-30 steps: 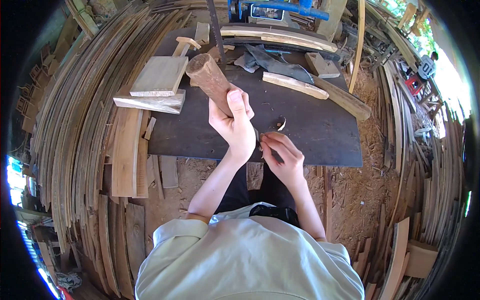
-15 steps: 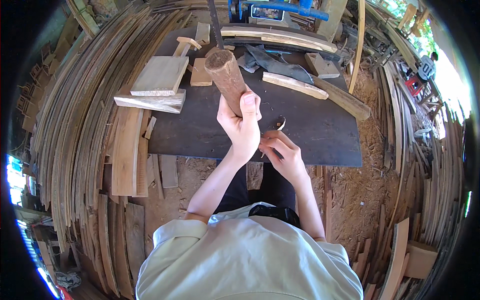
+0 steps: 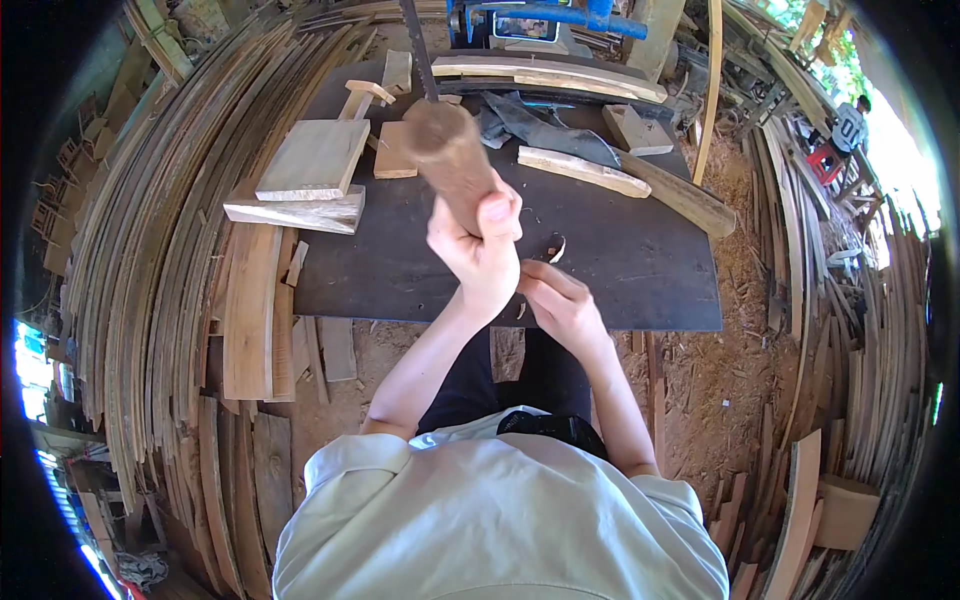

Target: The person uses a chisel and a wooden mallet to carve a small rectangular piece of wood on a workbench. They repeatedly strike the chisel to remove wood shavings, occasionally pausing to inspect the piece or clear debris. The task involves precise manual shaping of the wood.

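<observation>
A round brown wooden stick (image 3: 455, 165), bark-coloured with a flat cut top end, is gripped in my left hand (image 3: 482, 245), with the thumb on its near side. It slants up and away over the dark tabletop, and motion blurs its upper end. Just right of my left wrist, my right hand (image 3: 562, 298) is closed, its fingertips bunched over the table's front edge. Whatever it pinches is hidden behind the fingers and the left hand. Beyond the right fingers lies a small curled pale-edged shaving (image 3: 557, 248).
The dark tabletop (image 3: 640, 275) carries boards (image 3: 312, 160) at left, a long offcut (image 3: 583, 172) and a dark cloth (image 3: 550, 130). A narrow toothed saw blade (image 3: 418, 50) stands upright behind. Timber stacks (image 3: 150, 250) flank both sides. A person (image 3: 848, 130) sits far right.
The stick's upper end has shifted slightly left and down and blurred. My right hand has turned a little, its fingers drawn closer together. The whole view has shifted slightly.
</observation>
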### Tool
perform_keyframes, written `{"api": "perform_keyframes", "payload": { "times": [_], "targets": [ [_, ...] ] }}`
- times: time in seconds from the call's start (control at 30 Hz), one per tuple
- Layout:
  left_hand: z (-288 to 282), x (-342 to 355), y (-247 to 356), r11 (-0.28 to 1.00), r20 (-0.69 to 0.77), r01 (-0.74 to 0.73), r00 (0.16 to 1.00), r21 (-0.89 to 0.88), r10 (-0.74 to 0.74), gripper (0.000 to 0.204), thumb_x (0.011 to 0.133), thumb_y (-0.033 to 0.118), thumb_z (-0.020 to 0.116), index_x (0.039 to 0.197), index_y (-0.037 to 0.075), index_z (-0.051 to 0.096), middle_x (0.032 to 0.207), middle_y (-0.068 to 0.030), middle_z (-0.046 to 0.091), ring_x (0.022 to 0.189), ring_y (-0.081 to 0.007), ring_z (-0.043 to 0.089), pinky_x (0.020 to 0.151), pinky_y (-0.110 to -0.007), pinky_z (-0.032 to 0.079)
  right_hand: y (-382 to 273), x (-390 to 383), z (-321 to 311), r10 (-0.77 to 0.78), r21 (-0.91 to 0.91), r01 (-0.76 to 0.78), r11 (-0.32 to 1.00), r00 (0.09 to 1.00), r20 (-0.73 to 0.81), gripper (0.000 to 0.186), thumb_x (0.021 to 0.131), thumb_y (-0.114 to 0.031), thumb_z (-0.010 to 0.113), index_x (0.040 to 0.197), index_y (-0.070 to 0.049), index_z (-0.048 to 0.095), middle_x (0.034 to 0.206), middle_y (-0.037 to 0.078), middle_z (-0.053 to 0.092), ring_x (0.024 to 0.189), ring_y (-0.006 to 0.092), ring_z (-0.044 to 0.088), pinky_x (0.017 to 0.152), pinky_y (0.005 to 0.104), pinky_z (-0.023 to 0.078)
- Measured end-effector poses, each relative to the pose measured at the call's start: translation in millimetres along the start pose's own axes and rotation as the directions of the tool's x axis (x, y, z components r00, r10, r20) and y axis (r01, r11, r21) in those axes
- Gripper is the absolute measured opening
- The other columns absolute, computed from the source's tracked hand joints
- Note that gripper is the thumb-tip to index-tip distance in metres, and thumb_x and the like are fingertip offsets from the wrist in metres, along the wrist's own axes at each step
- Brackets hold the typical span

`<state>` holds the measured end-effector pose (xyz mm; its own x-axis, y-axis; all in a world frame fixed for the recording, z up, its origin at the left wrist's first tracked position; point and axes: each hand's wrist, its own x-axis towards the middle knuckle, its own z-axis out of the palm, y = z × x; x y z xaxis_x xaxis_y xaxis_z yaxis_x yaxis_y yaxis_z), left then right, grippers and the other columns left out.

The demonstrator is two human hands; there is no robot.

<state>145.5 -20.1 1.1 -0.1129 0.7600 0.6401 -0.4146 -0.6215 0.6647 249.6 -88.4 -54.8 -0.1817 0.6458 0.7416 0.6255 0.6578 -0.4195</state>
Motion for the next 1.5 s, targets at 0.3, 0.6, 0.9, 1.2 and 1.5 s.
{"api": "perform_keyframes", "payload": {
  "times": [0.3,0.6,0.9,1.2,1.5],
  "targets": [
    [3,10,11,0.994,-0.032,0.051,0.998,-0.094,-0.054,0.048,0.094,0.047,0.053,0.081,0.002,0.045,0.059,-0.0020,0.042,0.043,-0.0052,0.033,0.040,-0.022,0.025,-3,1,5,0.028,0.039,-0.027,0.999,1.000,-0.010,0.023,0.075,0.007,0.062,0.097,0.000,0.060,0.100,0.014,0.063,0.083,0.0320,0.065,0.072,0.0358,0.055],
    [-6,7,-4,0.999,-0.028,0.040,0.999,-0.029,-0.041,0.048,0.097,0.044,0.050,0.073,0.003,0.040,0.059,-0.0022,0.043,0.043,-0.0056,0.034,0.039,-0.022,0.025,8,-8,17,0.126,0.157,-0.130,0.979,0.992,0.031,0.027,0.074,0.010,0.062,0.099,0.000,0.060,0.097,0.014,0.063,0.082,0.0316,0.065,0.070,0.0354,0.054],
    [-9,-2,-6,0.999,-0.014,0.007,1.000,0.050,-0.006,0.043,0.097,0.038,0.052,0.075,0.002,0.043,0.059,-0.0015,0.044,0.044,-0.0053,0.036,0.039,-0.022,0.027,4,-9,19,0.115,0.136,-0.120,0.983,0.993,0.040,0.026,0.075,0.009,0.062,0.098,0.000,0.060,0.098,0.014,0.062,0.083,0.0322,0.065,0.070,0.0355,0.054],
    [-18,1,-22,0.988,0.039,-0.045,0.998,0.146,0.040,0.034,0.096,0.031,0.055,0.082,0.003,0.044,0.061,-0.0019,0.044,0.045,-0.0044,0.035,0.039,-0.022,0.027,-6,-3,17,0.126,0.135,-0.129,0.982,0.992,0.026,0.026,0.075,0.010,0.060,0.098,0.000,0.058,0.099,0.014,0.062,0.082,0.0328,0.064,0.068,0.0373,0.053],
    [-9,9,9,0.997,-0.032,-0.052,0.998,-0.057,0.050,0.039,0.099,0.032,0.050,0.074,0.003,0.042,0.060,-0.0020,0.043,0.044,-0.0052,0.035,0.038,-0.022,0.026,-10,9,12,0.077,0.089,-0.080,0.993,0.996,0.038,0.022,0.075,0.010,0.058,0.095,0.000,0.056,0.096,0.014,0.060,0.081,0.0353,0.063,0.067,0.0390,0.052]
  ]
}}
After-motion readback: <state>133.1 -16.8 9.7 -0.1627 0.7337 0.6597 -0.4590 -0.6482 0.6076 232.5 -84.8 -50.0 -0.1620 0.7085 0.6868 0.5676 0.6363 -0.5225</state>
